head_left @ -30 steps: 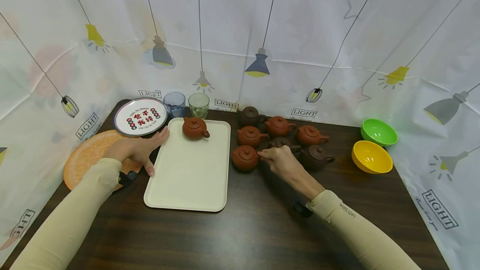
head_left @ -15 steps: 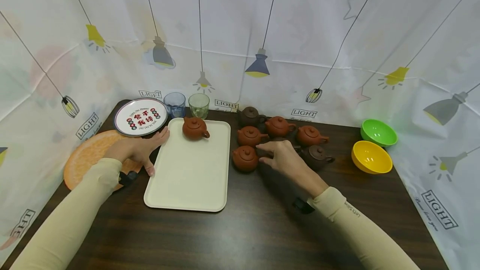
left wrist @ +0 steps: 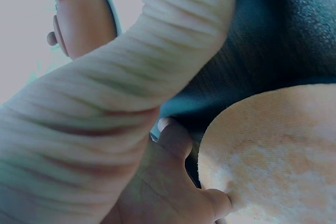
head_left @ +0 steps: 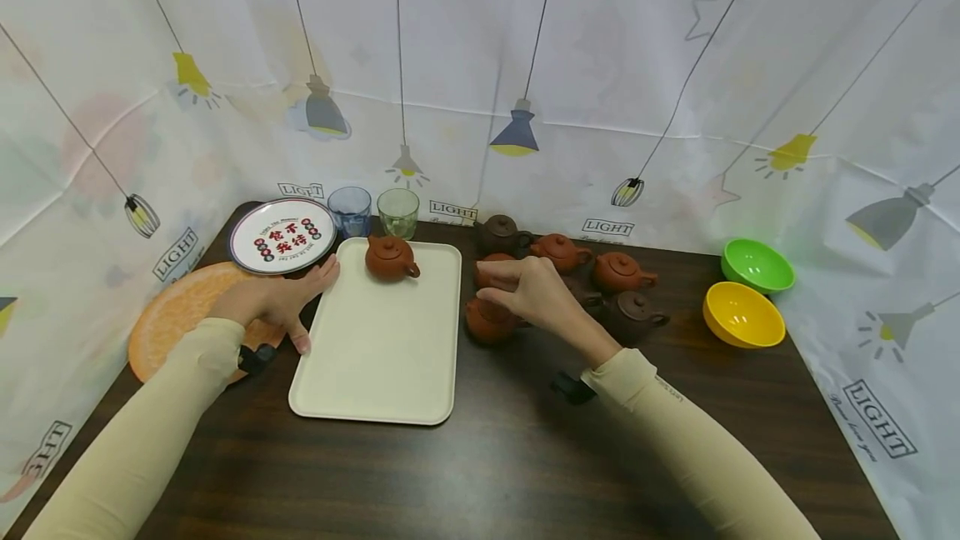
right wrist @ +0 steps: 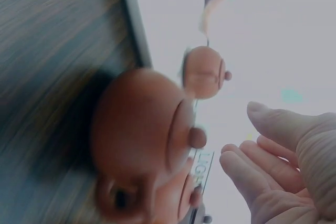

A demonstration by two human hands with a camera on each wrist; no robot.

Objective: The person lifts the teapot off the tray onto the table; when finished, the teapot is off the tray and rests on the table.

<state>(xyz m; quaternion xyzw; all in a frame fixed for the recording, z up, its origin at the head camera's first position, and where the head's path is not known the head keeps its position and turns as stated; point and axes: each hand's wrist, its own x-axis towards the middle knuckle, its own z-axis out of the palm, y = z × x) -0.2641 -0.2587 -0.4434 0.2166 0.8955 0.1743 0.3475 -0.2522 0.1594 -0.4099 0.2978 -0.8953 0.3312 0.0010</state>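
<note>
My left hand (head_left: 281, 300) lies with spread fingers at the left edge of a cream tray (head_left: 378, 348). A reddish-brown teapot (head_left: 390, 258) stands on that tray near its far edge. My right hand (head_left: 536, 294) hovers above the nearest reddish-brown teapot (head_left: 489, 323) right of the tray, partly covering it. In the right wrist view, thumb and fingers are parted and hold nothing, and that teapot (right wrist: 139, 124) sits apart from them. Behind it stands another reddish-brown teapot (head_left: 495, 265), half hidden by my fingers.
Further teapots, reddish-brown (head_left: 624, 271) and dark brown (head_left: 633, 315), cluster right of my right hand. A yellow bowl (head_left: 742, 315) and a green bowl (head_left: 757, 265) stand far right. An orange round mat (head_left: 176, 307), a white plate (head_left: 281, 236), a blue glass (head_left: 350, 211) and a green glass (head_left: 398, 212) lie left.
My right hand has left the near teapot's handle, risen and moved left over that teapot, its fingers parting. My left hand stays at the tray's edge.
</note>
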